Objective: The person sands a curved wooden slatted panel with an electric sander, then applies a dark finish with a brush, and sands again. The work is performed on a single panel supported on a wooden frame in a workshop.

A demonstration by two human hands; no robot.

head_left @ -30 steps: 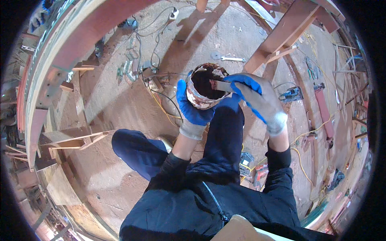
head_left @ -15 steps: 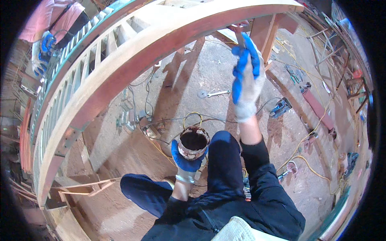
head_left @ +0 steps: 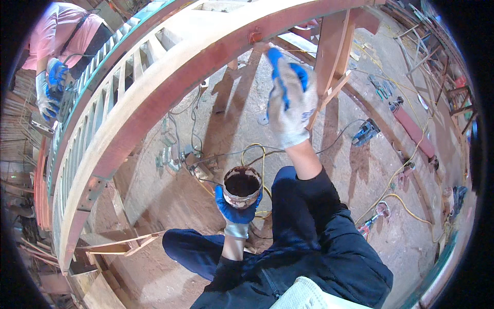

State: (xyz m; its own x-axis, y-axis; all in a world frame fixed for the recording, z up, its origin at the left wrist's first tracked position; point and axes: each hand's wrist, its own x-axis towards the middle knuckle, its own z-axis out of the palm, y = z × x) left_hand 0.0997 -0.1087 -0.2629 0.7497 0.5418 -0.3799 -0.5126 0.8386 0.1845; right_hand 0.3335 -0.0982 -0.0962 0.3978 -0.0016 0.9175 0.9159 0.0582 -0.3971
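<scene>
Cupping the open paint tin [head_left: 242, 186] from 6 o'clock, your left hand [head_left: 235, 210] clenched it; sloshy, likely slick. Right hand [head_left: 288, 100] fingers: couldn't tell.

Rough bare wood beam [head_left: 170, 87]; glossy dark liquid in stained can [head_left: 242, 186]

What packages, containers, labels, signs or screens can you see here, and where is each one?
Small round paint-stained tin holding dark brown liquid: cupped from below by the left hand in a blue glove, over the knees.
No label can be made out on it.
No signs or screens in view.
</scene>
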